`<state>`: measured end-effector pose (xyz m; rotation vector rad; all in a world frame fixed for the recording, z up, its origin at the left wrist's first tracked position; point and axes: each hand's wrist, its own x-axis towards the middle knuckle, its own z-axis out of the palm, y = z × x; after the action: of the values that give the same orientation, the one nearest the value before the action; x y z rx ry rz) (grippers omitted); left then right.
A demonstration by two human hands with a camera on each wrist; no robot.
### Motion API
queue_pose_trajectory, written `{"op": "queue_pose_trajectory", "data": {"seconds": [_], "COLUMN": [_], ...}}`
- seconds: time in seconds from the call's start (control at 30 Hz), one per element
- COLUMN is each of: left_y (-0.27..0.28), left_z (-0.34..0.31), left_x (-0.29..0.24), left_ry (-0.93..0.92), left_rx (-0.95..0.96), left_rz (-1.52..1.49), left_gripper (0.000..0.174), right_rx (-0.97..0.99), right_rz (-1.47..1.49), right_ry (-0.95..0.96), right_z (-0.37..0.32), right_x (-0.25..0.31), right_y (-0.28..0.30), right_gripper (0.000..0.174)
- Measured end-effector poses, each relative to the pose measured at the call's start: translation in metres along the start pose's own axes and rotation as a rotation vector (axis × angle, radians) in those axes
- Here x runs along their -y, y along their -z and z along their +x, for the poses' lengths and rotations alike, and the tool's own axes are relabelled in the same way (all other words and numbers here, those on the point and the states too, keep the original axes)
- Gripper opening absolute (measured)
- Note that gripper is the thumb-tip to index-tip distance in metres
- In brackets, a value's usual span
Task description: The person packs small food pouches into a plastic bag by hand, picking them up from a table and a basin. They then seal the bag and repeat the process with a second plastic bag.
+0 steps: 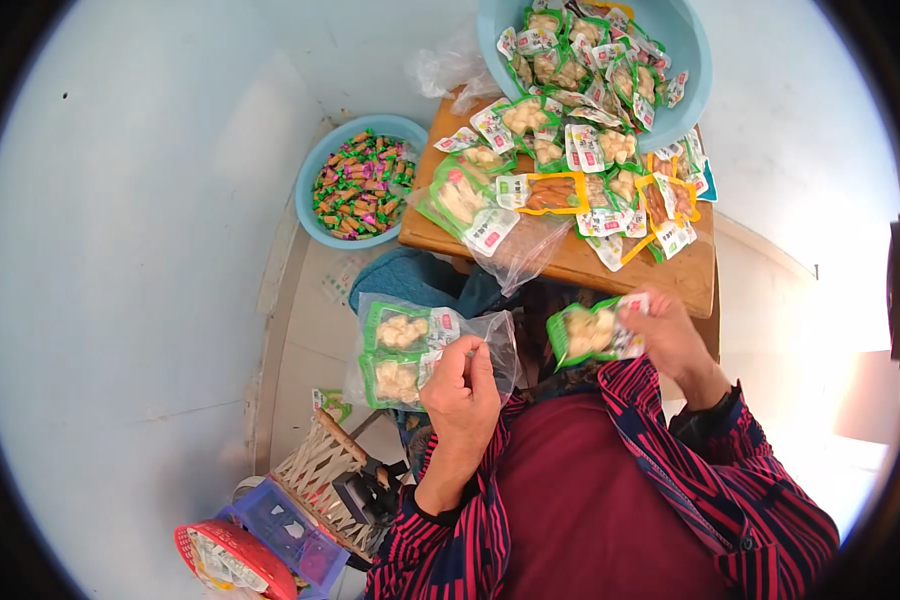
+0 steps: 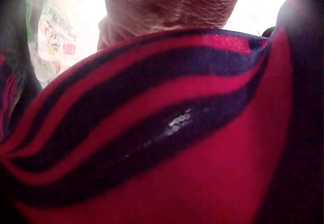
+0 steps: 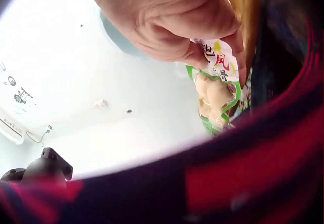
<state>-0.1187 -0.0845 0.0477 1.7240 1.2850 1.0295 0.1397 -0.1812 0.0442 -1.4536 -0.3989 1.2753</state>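
My left hand [image 1: 460, 400] grips the edge of a clear plastic bag [image 1: 506, 350] in front of my body. Two green-edged snack packets [image 1: 398, 378] with pale pieces show through it, one above the other. On the right, my right hand [image 1: 672, 340] pinches the white end of a similar green-edged packet [image 1: 585, 332], apart from the bag. The right wrist view shows thumb and fingers on that packet [image 3: 215, 95], its pale contents hanging below. A striped sleeve [image 2: 152, 102] fills most of the left wrist view and hides the left fingers.
Ahead stands a wooden table [image 1: 690, 275] with loose green- and yellow-edged packets. A blue basin [image 1: 695, 60] heaped with packets is at its far end. Left of it sits a smaller blue basin [image 1: 310, 205] of wrapped sticks. A red basket [image 1: 245, 550] lies at lower left.
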Motion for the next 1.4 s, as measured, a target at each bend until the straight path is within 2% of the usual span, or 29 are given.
{"op": "queue_pose_trajectory", "data": {"seconds": [0.2,0.27,0.4,0.6,0.93,1.03,1.13,1.3,1.4], "left_y": [0.001,0.001,0.001,-0.003,-0.002,-0.003,-0.002,-0.002,-0.001], "left_z": [-0.001,-0.003,-0.003,-0.006,-0.004,-0.005,-0.004,-0.006,-0.009], "left_x": [-0.003,0.0,-0.001,0.002,-0.001,-0.001,-0.001,0.001,0.001], "left_ry": [-0.003,-0.092,-0.085,-0.168,-0.139,-0.142,-0.149,-0.149,-0.138], "left_rx": [0.025,0.006,0.004,-0.048,-0.033,-0.041,-0.054,-0.068,-0.048], "left_rz": [0.019,0.09,0.09,0.088,0.026,0.005,-0.005,-0.036,-0.022], "left_gripper": [0.007,0.008,0.01,0.009,0.011,0.011,0.011,0.011,0.011], "right_rx": [0.173,0.196,0.251,0.323,0.437,0.545,0.62,0.644,0.741], "right_rz": [0.124,0.153,0.205,0.255,0.223,0.239,0.266,0.416,0.506], "right_ry": [-0.148,-0.182,-0.244,-0.292,-0.301,-0.266,-0.208,-0.32,-0.283], "right_z": [0.0,0.002,0.009,0.017,0.037,0.046,0.052,0.049,0.066], "right_x": [-0.02,-0.013,-0.006,-0.015,-0.036,-0.046,-0.048,-0.038,-0.061], "right_y": [-0.055,-0.068,-0.087,-0.104,-0.141,-0.153,-0.164,-0.181,-0.189], "right_gripper": [0.01,0.012,0.019,0.022,0.017,0.016,0.017,0.025,0.029]}}
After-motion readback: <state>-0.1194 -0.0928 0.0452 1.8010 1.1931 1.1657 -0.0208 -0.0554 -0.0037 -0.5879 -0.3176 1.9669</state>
